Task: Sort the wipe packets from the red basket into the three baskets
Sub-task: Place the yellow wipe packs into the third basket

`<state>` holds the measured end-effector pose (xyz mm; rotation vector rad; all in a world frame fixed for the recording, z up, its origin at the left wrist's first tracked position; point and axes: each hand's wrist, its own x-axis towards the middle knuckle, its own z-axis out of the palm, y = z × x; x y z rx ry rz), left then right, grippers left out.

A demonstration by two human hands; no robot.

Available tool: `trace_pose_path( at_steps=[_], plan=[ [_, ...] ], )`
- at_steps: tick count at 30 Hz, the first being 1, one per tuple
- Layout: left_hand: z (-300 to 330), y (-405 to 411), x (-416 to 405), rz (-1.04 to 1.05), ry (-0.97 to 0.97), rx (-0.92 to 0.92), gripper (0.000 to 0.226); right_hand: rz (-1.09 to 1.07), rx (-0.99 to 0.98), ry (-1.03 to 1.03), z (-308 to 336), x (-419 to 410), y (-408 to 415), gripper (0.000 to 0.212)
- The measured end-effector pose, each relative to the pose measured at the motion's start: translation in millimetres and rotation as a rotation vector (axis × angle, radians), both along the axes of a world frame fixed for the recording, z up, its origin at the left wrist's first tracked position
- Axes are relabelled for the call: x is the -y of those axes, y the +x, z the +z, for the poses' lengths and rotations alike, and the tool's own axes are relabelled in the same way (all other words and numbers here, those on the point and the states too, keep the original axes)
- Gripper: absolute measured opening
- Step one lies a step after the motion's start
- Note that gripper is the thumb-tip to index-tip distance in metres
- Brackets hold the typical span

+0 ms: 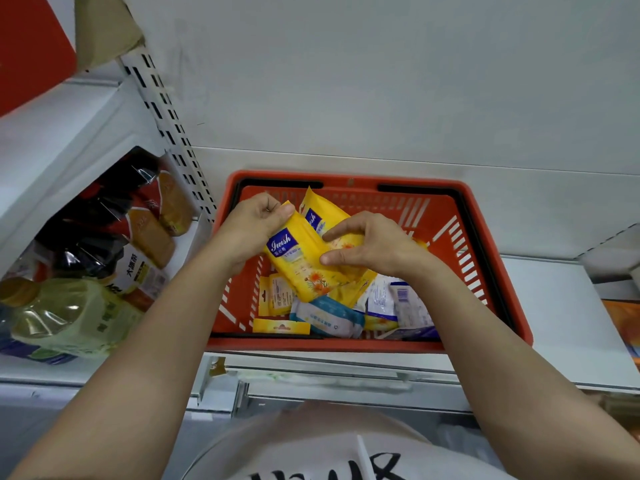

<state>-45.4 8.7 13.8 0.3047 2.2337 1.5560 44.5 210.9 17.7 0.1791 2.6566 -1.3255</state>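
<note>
Over the red basket (485, 237) on a store shelf (554, 306), we hold two yellow wipe packets at once, lifted clear of the heap below. Our left hand (252, 223) pinches the top edge of the front yellow packet (294, 265), thumb over the seam and fingers (266, 211) curled behind it; our right hand (374, 244) grips from the other side, thumb and forefinger closed across the lower face where the second yellow packet (318, 216) fans out behind the first. Both packets run long-ways from upper left to lower right, tilted toward us, so the left hand has the high end and the right hand the low end. The move we judge to come next turns on that: the pair lies between the hands, nearer neither, and either hand could carry it away once the other lets go. No destination basket shows in this view, so we cannot tell which way the packets must travel. Below, more packets wait in the red basket: a blue-and-white packet (329, 315), small yellow ones (277, 296) and white packets (394, 299) printed in blue. Bottles (69, 317) lie on the shelf to the left.
</note>
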Motion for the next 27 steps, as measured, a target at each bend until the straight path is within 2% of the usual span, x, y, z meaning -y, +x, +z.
trace_pose_path(
  at_steps=[3, 5, 8, 10, 12, 15, 18, 22, 25, 27],
  plan=[
    [4.2, 2.0, 0.3, 0.054, 0.064, 0.087, 0.028, -0.004, 0.059, -0.022, -3.4, 2.6, 2.0, 0.047],
    [8.2, 0.9, 1.4, 0.04, -0.002, 0.098, 0.037, -0.051, 0.077, -0.112, -7.5, 3.2, 4.5, 0.044],
    [12.5, -6.9, 7.5, -0.052, -0.257, -0.176, 0.03, -0.092, 0.079, -0.161, -9.8, 3.5, 10.5, 0.043],
    [17.9, -8.8, 11.5, -0.163, -0.193, -0.263, 0.032, -0.105, 0.088, -0.16, -7.2, 4.4, 14.8, 0.041],
    [20.2, -6.2, 13.0, -0.313, -0.093, -0.22, 0.044, -0.113, 0.093, -0.17, -2.4, 7.2, 18.4, 0.039],
    [15.1, 1.5, 9.9, -0.416, -0.098, -0.222, 0.039, -0.124, 0.084, -0.171, 5.6, 15.0, 24.2, 0.036],
    [8.6, 5.4, 8.2, -0.373, -0.064, -0.154, 0.028, -0.19, 0.051, -0.226, 8.3, 19.6, 33.2, 0.029],
    [-2.7, 7.2, 8.9, -0.293, -0.001, -0.068, 0.022, -0.445, -0.104, -0.353, 9.0, 13.0, 51.8, 0.024],
    [-6.2, 17.1, -0.3, -0.241, 0.049, -0.005, 0.019, -0.648, -0.261, -0.3, 11.0, 0.1, 71.3, 0.013],
    [-7.8, 27.8, -8.4, -0.216, 0.068, 0.01, 0.021, -0.738, -0.338, -0.262, 11.7, -9.6, 87.4, 0.019]
  ],
)
